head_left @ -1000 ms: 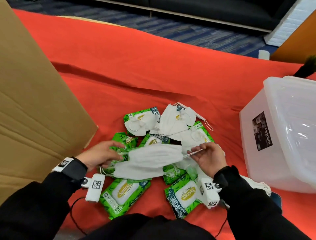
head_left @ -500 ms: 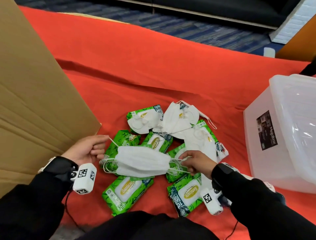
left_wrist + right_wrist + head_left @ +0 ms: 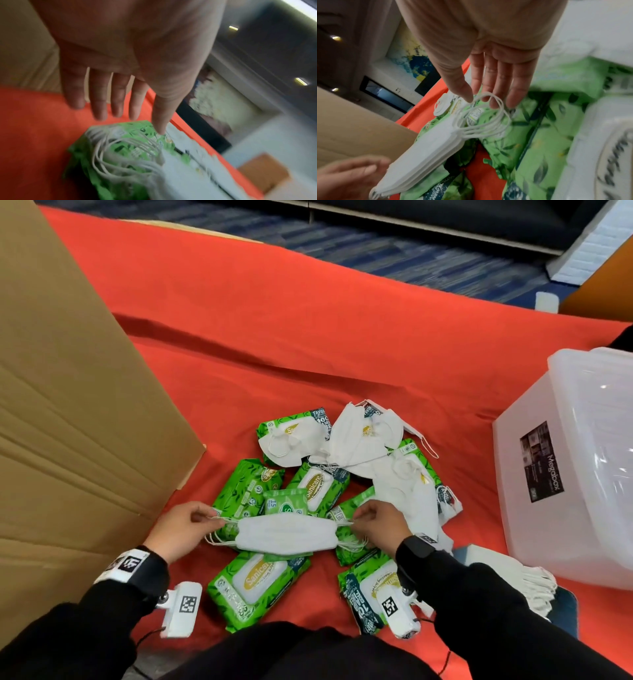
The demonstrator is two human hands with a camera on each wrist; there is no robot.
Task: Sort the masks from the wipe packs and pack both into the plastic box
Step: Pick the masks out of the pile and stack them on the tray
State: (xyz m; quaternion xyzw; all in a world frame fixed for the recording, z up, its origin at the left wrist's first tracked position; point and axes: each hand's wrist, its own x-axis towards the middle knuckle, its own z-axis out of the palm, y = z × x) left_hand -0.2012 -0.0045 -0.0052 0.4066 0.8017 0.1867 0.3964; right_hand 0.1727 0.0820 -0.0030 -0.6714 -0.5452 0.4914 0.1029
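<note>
The head view looks steeply down from above the person onto a red cloth [image 3: 342, 344], taking in both hands from well back. The left wrist view looks along the left hand [image 3: 130, 56] from close behind, past its fingers [image 3: 99, 97]. The right wrist view looks likewise along the right hand [image 3: 488, 44], very near. All three share the stack of masks [image 3: 287, 534] [image 3: 192, 174] [image 3: 426, 159] just beyond the fingertips.
</note>
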